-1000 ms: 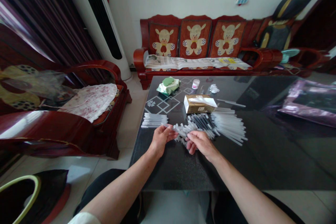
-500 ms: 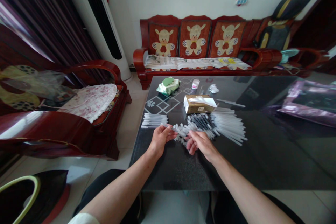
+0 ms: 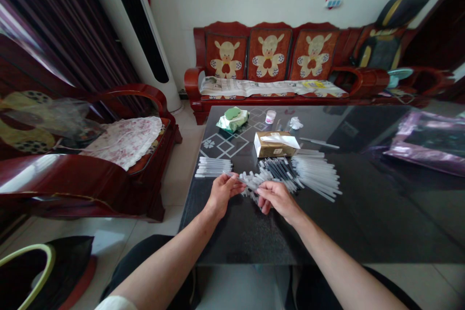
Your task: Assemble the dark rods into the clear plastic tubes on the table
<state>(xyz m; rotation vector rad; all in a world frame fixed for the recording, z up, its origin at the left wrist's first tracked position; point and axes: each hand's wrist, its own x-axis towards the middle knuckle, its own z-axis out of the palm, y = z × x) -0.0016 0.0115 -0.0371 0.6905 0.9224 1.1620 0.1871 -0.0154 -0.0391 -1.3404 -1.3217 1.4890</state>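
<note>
Above the dark table [image 3: 232,237], my left hand [image 3: 221,196] pinches a translucent white pen [image 3: 227,173], whose one end sticks out past the thumb. Closed at the pen's other end is my right hand [image 3: 278,197]; its fingers hide what exactly sits there. Just beyond both hands lies a loose heap of small white pen caps [image 3: 250,178]. Black pen refills [image 3: 279,167] are piled to the right of the caps. Farther right, white pen barrels [image 3: 316,174] fan out. A neat row of white pens [image 3: 213,166] lies left of the heap.
A gold tissue box [image 3: 276,145] stands behind the refills. Beyond it are a wet-wipes pack [image 3: 233,118], a small white cup [image 3: 270,116] and a crumpled tissue [image 3: 296,123]. A purple plastic package [image 3: 428,143] lies at the right. A wooden sofa [image 3: 271,53] stands behind the table.
My right hand has shifted very slightly left, and its fingers have closed in on the pen's end. My left hand stays in place with the pen.
</note>
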